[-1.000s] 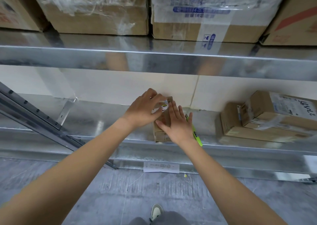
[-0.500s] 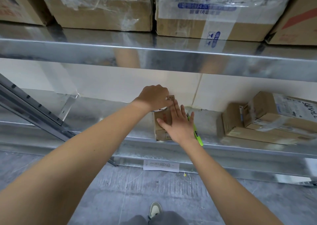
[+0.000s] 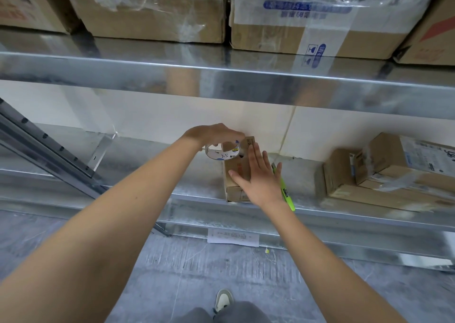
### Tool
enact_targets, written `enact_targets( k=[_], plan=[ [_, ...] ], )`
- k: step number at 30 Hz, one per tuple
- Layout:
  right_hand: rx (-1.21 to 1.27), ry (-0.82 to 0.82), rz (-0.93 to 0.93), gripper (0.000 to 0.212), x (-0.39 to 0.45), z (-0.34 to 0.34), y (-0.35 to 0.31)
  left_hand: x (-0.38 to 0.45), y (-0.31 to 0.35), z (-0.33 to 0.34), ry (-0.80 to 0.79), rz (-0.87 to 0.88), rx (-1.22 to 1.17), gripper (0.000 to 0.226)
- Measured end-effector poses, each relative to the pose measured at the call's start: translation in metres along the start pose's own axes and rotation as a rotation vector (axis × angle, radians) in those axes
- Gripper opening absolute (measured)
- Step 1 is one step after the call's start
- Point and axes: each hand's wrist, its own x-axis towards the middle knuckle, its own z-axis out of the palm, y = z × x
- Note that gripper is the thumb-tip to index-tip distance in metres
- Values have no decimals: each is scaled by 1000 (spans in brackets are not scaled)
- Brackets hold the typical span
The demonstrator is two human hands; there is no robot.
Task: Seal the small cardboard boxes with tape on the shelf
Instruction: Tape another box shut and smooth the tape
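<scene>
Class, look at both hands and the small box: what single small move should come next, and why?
Probably draw the tape roll toward the box's near edge: the left hand holds it at the small box's far end, while the right hand lies flat on top.

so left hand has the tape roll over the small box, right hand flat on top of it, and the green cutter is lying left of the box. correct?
Not quite. In the head view the green cutter lies on the shelf to the right of the small box, partly under the right hand. The rest holds: the left hand grips the tape roll over the box, and the right hand rests flat on top.
</scene>
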Motion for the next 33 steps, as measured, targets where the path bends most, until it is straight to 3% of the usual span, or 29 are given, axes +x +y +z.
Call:
enact_targets(
  k=[6, 9, 12, 14, 20, 26, 31, 33],
  plan=[
    [-6, -22, -11, 90, 1, -1, 1, -2, -1, -2, -94, -110, -5, 45],
    [86, -61, -24, 86, 1, -5, 5, -2, -2, 0, -100, -107, -12, 64],
    [257, 184, 74, 69, -4, -12, 23, -1, -2, 1, -89, -117, -15, 53],
    [199, 292, 251, 52, -9, -13, 44, -1, -1, 1, -106, -109, -53, 35],
    [11, -47, 458, 39, -26, 13, 82, 2, -6, 2, -89, -83, -82, 32],
    [-92, -67, 357, 21, -24, 22, 89, 4, -11, 1, -102, -83, -133, 28],
    [273, 83, 370, 12, -20, -21, 78, 5, -9, 2, -115, -81, -150, 31],
    [352, 135, 282, 18, -20, -44, 68, 5, -8, 1, -119, -76, -150, 30]
  ],
)
